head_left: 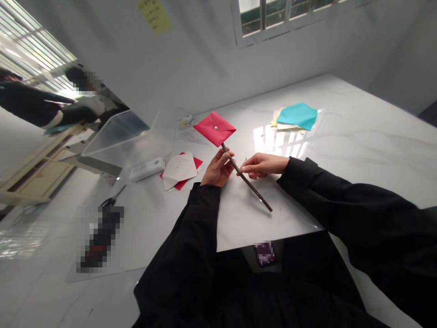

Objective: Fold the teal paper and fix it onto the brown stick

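A brown stick (254, 190) slants down to the right in front of me, with a red folded paper square (210, 132) at its upper end. A small shiny pin (216, 128) sits in the middle of the red paper. Just below the paper, my left hand (218, 169) is closed around the stick's upper part. My right hand (261, 165) pinches the stick further down, close to the left fingers. The tips of the right fingers are partly hidden. Beyond the right hand, a tiny shiny piece (245, 159) lies on the table.
Pale and red paper pieces (179, 169) lie left, beside a white elongated device (147, 169). Scissors (111, 199) and a blurred dark object (100, 241) are nearer. Blue paper (298, 116) tops a stack at the back right. A clear bin (119, 136) stands left; people (29, 102) work beyond.
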Motion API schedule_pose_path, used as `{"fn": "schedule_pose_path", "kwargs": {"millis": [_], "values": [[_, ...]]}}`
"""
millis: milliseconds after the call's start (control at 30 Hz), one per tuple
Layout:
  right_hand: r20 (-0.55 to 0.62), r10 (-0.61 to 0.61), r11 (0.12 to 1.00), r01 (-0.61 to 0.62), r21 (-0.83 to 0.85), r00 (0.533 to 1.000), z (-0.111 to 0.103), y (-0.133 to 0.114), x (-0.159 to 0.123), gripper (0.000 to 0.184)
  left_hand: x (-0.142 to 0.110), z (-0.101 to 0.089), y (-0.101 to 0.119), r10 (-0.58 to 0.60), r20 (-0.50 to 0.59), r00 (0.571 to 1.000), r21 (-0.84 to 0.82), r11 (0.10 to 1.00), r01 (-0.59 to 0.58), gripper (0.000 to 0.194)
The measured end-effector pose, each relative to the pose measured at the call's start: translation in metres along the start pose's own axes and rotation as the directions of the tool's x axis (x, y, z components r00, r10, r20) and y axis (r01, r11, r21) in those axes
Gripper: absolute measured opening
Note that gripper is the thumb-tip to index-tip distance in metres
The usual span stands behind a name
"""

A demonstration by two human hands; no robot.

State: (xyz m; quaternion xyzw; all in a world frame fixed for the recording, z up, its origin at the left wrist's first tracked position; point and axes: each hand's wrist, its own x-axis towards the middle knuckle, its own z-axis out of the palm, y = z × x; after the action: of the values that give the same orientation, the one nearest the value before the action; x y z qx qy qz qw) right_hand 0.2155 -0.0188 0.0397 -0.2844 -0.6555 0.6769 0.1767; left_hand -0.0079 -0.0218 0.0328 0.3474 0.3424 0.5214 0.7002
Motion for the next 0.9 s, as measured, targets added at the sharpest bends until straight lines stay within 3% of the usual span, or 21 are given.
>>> {"fn": "schedule_pose_path", "kwargs": {"millis": [200,367,467,600,900], "values": [[0.116,-0.059,0.998,0.057,0.022,0.991,0.009,-0.001,0.002,0.046,0.001,0.001,-0.003,-0.020,0.041,0.999,-0.019,1.000,0.021,0.035],[0.168,-0.009,0.998,-0.003,0.069,0.986,0.006,0.001,0.001,0.045,0.010,-0.007,-0.002,-0.006,-0.146,0.989,-0.103,0.995,-0.009,0.022],[0.235,0.039,0.997,-0.053,0.054,0.971,0.005,0.002,0.000,0.047,0.016,-0.017,0.000,0.032,-0.196,0.980,-0.124,0.991,-0.057,0.026],[0.293,0.076,0.996,-0.084,0.015,0.953,0.007,0.002,-0.002,0.047,0.019,-0.025,-0.001,0.083,-0.191,0.978,-0.115,0.988,-0.107,0.033],[0.329,0.095,0.995,-0.094,-0.017,0.940,0.007,-0.003,-0.004,0.048,0.013,-0.016,-0.001,0.053,-0.189,0.981,-0.096,0.993,-0.072,0.032]]}}
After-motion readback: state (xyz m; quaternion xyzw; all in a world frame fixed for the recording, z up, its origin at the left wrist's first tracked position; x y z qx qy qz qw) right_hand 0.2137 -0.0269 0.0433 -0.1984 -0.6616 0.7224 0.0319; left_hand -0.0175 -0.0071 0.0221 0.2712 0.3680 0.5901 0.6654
